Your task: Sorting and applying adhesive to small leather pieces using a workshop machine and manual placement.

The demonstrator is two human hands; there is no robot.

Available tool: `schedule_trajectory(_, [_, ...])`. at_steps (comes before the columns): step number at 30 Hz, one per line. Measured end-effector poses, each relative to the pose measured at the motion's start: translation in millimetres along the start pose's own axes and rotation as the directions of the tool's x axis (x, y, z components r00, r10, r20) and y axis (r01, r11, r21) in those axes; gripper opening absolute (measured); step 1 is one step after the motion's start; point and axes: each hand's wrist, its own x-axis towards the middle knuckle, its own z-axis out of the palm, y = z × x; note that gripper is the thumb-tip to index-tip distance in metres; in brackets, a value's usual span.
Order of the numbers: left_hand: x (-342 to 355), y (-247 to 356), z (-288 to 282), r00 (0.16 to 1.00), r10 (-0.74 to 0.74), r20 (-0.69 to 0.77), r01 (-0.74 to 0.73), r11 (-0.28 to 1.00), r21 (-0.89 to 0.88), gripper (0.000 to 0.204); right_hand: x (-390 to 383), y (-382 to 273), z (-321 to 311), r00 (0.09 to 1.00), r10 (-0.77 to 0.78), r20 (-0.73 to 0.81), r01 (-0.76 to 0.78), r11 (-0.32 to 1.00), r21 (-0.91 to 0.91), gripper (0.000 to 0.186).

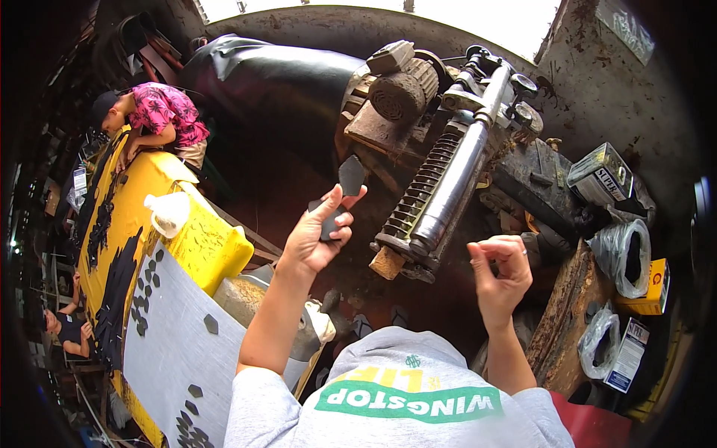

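My left hand (323, 231) is closed on dark, flat cut pieces. One pointed piece (351, 175) is pinched upright between the fingertips, and another dark piece (331, 222) lies against the palm. My right hand (502, 276) is raised on the other side, its fingers bent toward the thumb; nothing shows between them. Ahead of and between the hands stands a roller machine (452, 187) with a long shiny metal roller beside a ribbed one. Both hands are apart from it. A wooden block (387, 263) sits at its near end.
A dusty electric motor (407, 86) adjoins the machine. At left, a grey sheet (175, 328) bears several dark cut pieces, beside a yellow-covered table (213, 243) with a white jug (167, 213). Another person (166, 112) bends over its far end. Rough timber (560, 328) and plastic bags stand at right.
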Motion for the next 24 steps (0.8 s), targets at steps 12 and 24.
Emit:
schedule_trajectory(12, [-71.7,-20.5,70.4,0.953,-0.248,0.175,0.303,0.800,-0.518,0.027,13.9,-32.8,63.1,0.840,-0.475,0.261,0.472,0.878,0.077,0.024])
schedule_trajectory(24, [-68.7,-36.5,94.2,0.961,-0.261,0.085,0.272,0.862,-0.428,0.016,15.6,-33.4,37.7,0.840,-0.523,0.145,0.534,0.844,-0.047,0.026])
